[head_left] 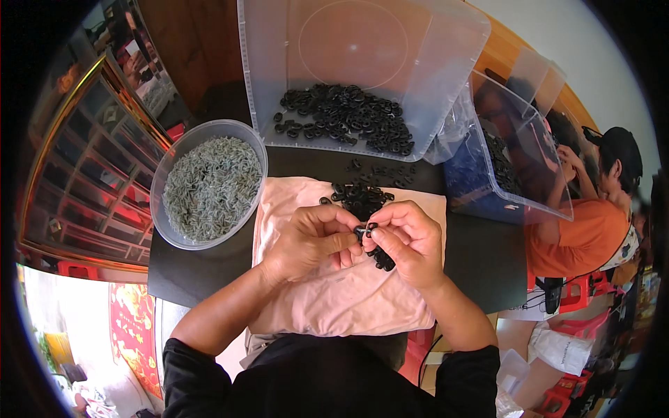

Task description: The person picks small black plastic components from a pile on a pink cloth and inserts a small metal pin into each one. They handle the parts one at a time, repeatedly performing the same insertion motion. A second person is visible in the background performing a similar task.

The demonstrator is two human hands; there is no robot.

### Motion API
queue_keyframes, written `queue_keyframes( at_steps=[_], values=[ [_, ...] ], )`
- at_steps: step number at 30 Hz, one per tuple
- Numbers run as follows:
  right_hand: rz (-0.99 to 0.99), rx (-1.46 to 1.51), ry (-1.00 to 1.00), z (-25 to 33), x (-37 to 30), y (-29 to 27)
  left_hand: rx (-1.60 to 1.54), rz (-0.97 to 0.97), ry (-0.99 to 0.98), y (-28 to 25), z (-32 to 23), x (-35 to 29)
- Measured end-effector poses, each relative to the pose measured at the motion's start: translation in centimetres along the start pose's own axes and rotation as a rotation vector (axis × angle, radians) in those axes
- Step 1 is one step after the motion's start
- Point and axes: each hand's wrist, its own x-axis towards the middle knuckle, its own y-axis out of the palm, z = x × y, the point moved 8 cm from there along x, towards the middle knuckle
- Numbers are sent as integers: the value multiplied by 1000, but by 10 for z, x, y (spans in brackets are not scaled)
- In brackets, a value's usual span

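My left hand [306, 244] and my right hand [412, 245] meet over a pink cloth [334, 292]. Thumb and fingers of the left pinch a small black piece [359, 231], rounded and glossy. Against it, the fingertips of my right hand close on another small black piece [372, 228]. A pale bit shows between the two; its kind is too small to make out. Just beyond and under the hands lies a loose pile of similar black pieces [359, 200] on the cloth.
Left of the cloth stands a round clear tub [259, 157] full of small grey, spring-like pieces [212, 188]. A tipped clear bin [362, 42] holds black pieces [348, 115]. Far right, a person in orange [582, 237] sits beyond another clear bin [536, 202].
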Motion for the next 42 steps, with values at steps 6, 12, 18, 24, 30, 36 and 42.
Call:
queue_keyframes(
  at_steps=[6, 12, 18, 24, 30, 36, 42],
  values=[
    [8, -8, 23, -1, 0, 1, -107, -26, 41, 0, 1, 1],
    [-9, -63, -31, 1, 2, -2, -204, -17, 84, -1, 3, 2],
    [-27, -100, -19, -1, 2, -4, -310, -1, 10, -2, 9, 2],
    [-73, -3, -26, -2, 1, -9, -325, 37, 83, -6, 6, 4],
    [-42, -82, 16, -1, 0, -5, -156, 35, 201, 0, -6, 1],
    [-82, -42, 27, 0, -3, -8, -11, -18, 342, 2, -17, -5],
    [-77, -105, 26, 4, -4, -6, -19, -20, 386, 0, -21, -6]
  ],
)
